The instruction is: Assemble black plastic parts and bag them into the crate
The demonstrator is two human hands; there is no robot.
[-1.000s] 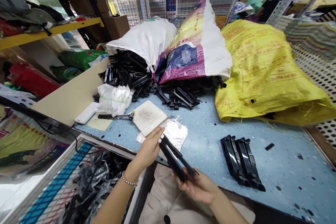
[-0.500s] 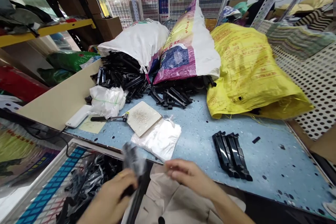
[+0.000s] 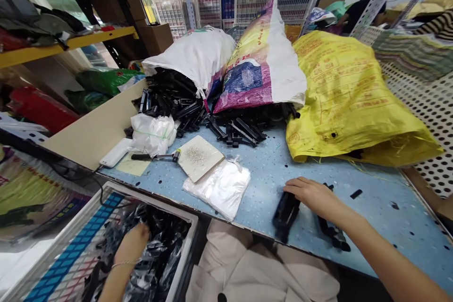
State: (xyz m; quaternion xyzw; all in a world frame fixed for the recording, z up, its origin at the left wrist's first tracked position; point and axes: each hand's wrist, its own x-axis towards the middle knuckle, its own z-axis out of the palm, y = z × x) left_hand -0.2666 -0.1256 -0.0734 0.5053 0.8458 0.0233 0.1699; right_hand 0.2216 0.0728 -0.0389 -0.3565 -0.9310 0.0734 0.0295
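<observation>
My right hand (image 3: 313, 194) is over the right part of the blue table, its fingers closed around the top end of a black plastic part (image 3: 286, 214), slightly blurred. Partly covered by that wrist, more black plastic parts (image 3: 332, 231) lie on the table. Down at the lower left, my left hand (image 3: 131, 244) is inside a white plastic crate (image 3: 191, 226), over black parts in clear plastic bags (image 3: 159, 245). Its fingers are blurred and partly hidden, so I cannot see whether they hold anything. A stack of clear plastic bags (image 3: 226, 188) lies between the hands on the table.
A beige square plate (image 3: 200, 158) overlaps the bags, with a black-handled tool (image 3: 154, 156) beside it. White sacks (image 3: 198, 54) spill black parts at the back. A yellow sack (image 3: 347, 99) stands right, and a bundle of clear bags (image 3: 154, 133) lies left.
My left hand has gone down into the crate; the bagged part it carried is no longer distinct. My right hand has moved right and taken hold of a black plastic part, shifting it left.
</observation>
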